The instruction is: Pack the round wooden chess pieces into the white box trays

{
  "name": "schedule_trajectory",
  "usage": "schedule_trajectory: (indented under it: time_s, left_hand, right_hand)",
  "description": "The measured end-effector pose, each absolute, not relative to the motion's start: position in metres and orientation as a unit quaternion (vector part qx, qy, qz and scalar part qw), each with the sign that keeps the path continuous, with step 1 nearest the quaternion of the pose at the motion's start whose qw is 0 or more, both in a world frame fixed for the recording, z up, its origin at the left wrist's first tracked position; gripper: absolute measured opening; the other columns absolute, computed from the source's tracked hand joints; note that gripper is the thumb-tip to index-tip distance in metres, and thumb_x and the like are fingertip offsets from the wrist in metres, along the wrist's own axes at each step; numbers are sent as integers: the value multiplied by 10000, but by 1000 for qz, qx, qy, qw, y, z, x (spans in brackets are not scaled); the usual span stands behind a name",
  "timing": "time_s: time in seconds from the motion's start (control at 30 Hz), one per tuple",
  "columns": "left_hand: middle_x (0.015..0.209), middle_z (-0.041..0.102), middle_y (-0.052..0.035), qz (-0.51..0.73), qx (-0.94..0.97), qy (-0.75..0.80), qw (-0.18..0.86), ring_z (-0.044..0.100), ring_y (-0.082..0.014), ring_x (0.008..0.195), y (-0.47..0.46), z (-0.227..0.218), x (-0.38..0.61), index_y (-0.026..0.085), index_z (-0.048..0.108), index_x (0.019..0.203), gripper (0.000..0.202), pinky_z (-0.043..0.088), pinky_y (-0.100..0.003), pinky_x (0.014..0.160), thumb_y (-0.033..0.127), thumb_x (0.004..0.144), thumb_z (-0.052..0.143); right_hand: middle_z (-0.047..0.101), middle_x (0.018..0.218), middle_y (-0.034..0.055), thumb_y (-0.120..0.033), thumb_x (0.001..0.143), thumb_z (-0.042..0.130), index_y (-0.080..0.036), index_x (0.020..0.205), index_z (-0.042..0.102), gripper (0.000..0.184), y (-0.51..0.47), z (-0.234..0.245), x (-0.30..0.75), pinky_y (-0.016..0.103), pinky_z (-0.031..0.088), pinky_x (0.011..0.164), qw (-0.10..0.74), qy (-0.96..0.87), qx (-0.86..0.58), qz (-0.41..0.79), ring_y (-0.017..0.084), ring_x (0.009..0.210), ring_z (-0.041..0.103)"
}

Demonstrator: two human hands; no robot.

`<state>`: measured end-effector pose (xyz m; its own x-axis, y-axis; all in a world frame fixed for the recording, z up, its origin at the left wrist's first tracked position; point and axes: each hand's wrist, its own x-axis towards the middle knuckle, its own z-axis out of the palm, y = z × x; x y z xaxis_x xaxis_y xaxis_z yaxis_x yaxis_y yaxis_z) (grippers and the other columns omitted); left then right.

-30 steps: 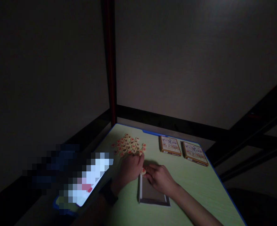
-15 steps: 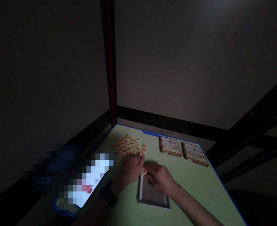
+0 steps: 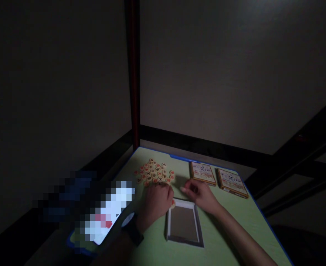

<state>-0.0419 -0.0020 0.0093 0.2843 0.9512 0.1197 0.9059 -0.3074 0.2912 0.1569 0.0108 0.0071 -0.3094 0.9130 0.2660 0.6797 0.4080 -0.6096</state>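
An open shallow box (image 3: 201, 232) with pale rims and a grey-brown bottom lies on the table. A round Chinese chess piece (image 3: 173, 204) with a red character sits at its far left corner. My left hand (image 3: 158, 199), a dark watch on its wrist, is beside that corner. Its fingers are curled together and their tips are hidden, so what they hold does not show. Beyond it spreads a loose group of Chinese chess pieces (image 3: 152, 171), red and black. My right hand (image 3: 201, 193) hovers past the box's far right corner, fingers loosely bent, thumb apart, nothing visible in them.
Two printed flat boxes (image 3: 203, 173) lie along the far right of the green table (image 3: 235, 225), which has a blue edge. A lit, pixelated screen (image 3: 111, 212) is at the left. Dark wall panels (image 3: 207, 74) stand close behind.
My right hand has let go of the red-marked chess piece at the box corner and moved up and right. My left hand has drawn slightly nearer. The view has shifted a little.
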Motion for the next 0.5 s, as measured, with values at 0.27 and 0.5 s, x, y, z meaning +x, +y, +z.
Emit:
schedule_trajectory:
  time_s: [0.27, 0.5]
  left_hand:
    - [672, 688, -28, 264, 855, 442, 60, 618, -152, 628, -8, -2, -42, 188, 651, 731, 191, 384, -270, 611, 156, 840, 497]
    - [629, 542, -12, 470, 832, 295, -17, 523, -143, 602, -17, -13, -39, 192, 497, 635, 130, 411, -270, 582, 65, 657, 478]
  right_hand:
    - [744, 987, 115, -60, 799, 541, -141, 961, 734, 265, 87, 4, 132, 311, 493, 835, 208, -828, -505, 126, 218, 925, 679]
    - [759, 1050, 71, 9, 729, 550, -194, 1035, 767, 427, 121, 8, 126, 297, 505, 879, 115, -869, -463, 134, 208, 970, 697]
